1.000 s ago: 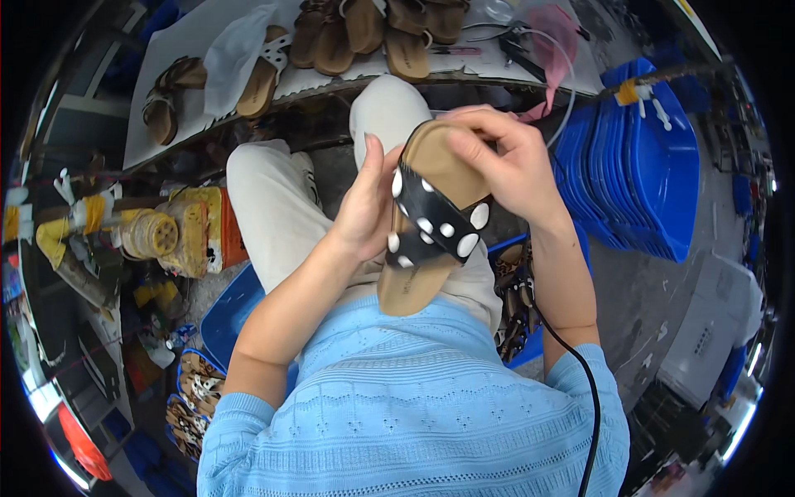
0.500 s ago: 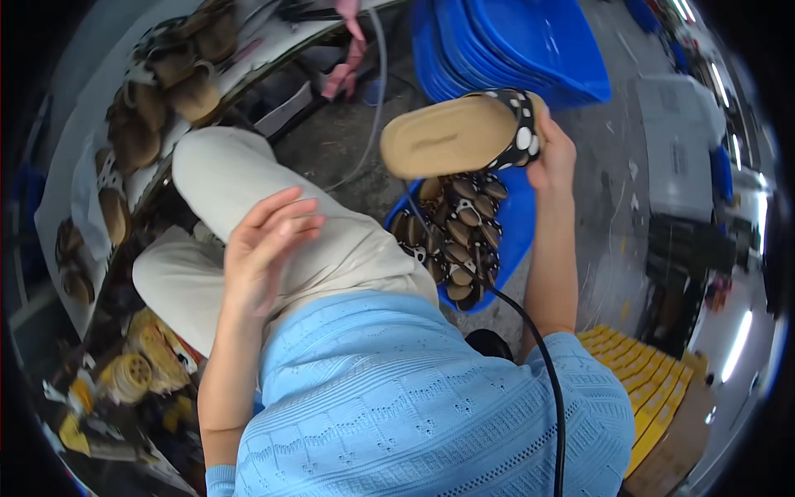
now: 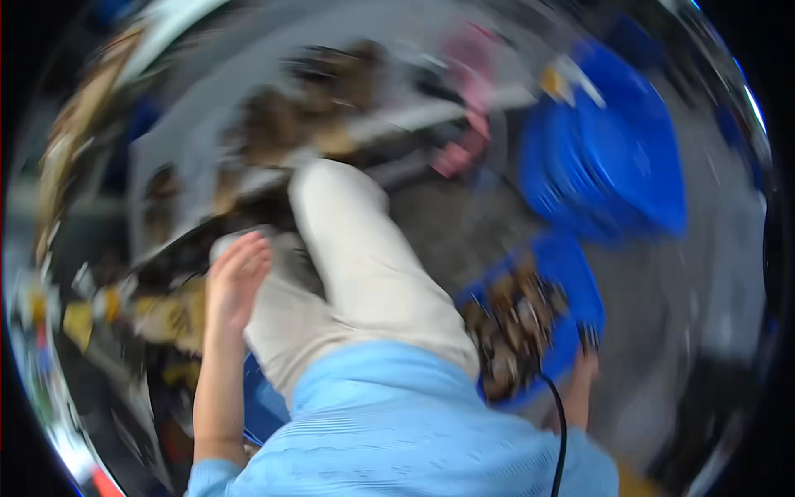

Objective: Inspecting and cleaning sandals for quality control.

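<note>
My left hand is raised over my left thigh, its fingers stretched out and nothing in it. Low at the right, my right hand is beside the rim of a blue basin. Its fingers are closed on a sandal, of which only a small dark part with pale spots shows. A heap of brown and black sandals fills the basin. Motion blur smears the whole picture, so single sandals are hard to make out.
Behind the basin stands a stack of blue tubs. More brown sandals lie on a pale worktable at the far left, with a pink cloth or strip hanging at its edge. A black cable runs past my right side.
The view has swung toward the worktable. My right hand has lowered the sandal from above the basin to the basin's right side. My left hand has moved left, fingers still stretched.
</note>
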